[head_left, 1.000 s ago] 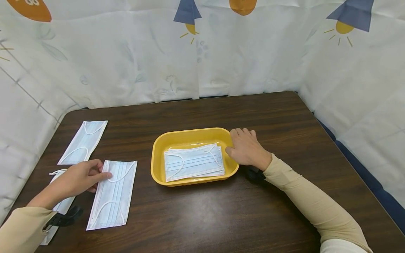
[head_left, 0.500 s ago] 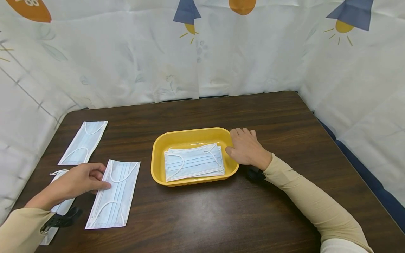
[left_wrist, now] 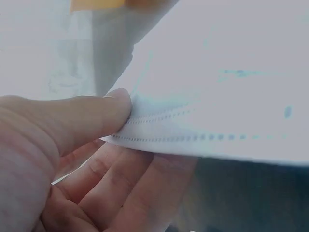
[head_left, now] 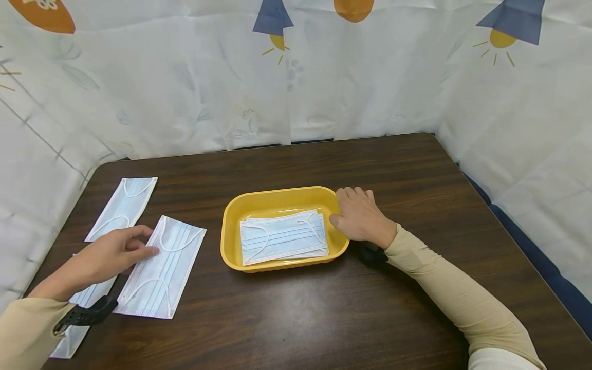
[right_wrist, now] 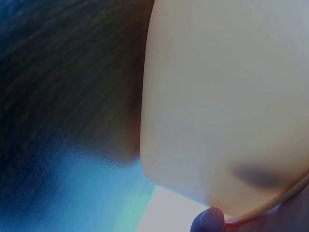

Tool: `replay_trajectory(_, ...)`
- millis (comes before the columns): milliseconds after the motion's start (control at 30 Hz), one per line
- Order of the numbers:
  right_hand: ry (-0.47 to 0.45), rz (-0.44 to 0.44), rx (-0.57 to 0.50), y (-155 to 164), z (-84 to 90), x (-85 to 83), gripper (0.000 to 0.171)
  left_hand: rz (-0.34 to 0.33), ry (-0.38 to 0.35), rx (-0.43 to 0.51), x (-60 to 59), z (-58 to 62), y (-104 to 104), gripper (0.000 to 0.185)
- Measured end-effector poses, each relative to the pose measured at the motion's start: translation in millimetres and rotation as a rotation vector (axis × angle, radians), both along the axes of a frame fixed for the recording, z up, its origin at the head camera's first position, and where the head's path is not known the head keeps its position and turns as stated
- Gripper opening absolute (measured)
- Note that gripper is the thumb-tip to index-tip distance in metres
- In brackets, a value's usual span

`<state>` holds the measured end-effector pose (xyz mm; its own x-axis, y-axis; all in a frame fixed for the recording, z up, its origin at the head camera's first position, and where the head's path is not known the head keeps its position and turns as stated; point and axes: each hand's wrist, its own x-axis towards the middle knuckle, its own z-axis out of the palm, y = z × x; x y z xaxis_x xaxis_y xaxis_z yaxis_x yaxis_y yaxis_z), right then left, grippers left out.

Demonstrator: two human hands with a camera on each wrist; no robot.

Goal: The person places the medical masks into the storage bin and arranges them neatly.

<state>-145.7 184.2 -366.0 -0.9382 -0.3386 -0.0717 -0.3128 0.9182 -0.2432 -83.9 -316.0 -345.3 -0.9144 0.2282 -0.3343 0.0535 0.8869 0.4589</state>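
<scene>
One pale blue face mask (head_left: pixel 159 272) lies tilted near the table's left edge, its near side pinched between the thumb and fingers of the person's left hand (head_left: pixel 108 254); the left wrist view shows the thumb (left_wrist: pixel 91 116) on top of the stitched hem and the fingers curled beneath it. Two more loose masks sit on that side of the dark wooden table (head_left: pixel 296 318): a flat mask (head_left: pixel 122 207) toward the far left corner, and a third mask (head_left: pixel 78 316) partly covered by the left forearm close to the near left edge. A yellow tray (head_left: pixel 231 226) stands near the table's middle, well apart from the pinched mask, with a small stack of masks (head_left: pixel 283 236) lying flat inside. The right hand (head_left: pixel 361 216) grips the tray's right rim, thumb inside the wall and fingers curled over the far right corner; the right wrist view shows only the tray's blurred yellow side (right_wrist: pixel 222 96) close up. Both arms wear tan sleeves (head_left: pixel 458 293), each with a black strap at the wrist. A white patterned cloth (head_left: pixel 185 87) hangs behind the table's far edge and along its right side.
</scene>
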Motion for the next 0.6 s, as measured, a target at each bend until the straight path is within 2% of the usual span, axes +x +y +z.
replay_trajectory(233,-0.001,0.002,0.004,0.3,-0.3,-0.3,0.03,-0.003,0.034,0.003,-4.4,11.7,3.5,0.048)
replay_trajectory(433,-0.008,-0.001,0.001,0.5,-0.4,-0.4,0.031,-0.003,0.047,-0.031,-12.9,27.1,0.7,0.053)
replay_trajectory(600,-0.003,0.001,-0.001,0.3,-0.9,-0.5,0.028,0.016,0.067,-0.014,-19.1,38.5,0.5,0.058)
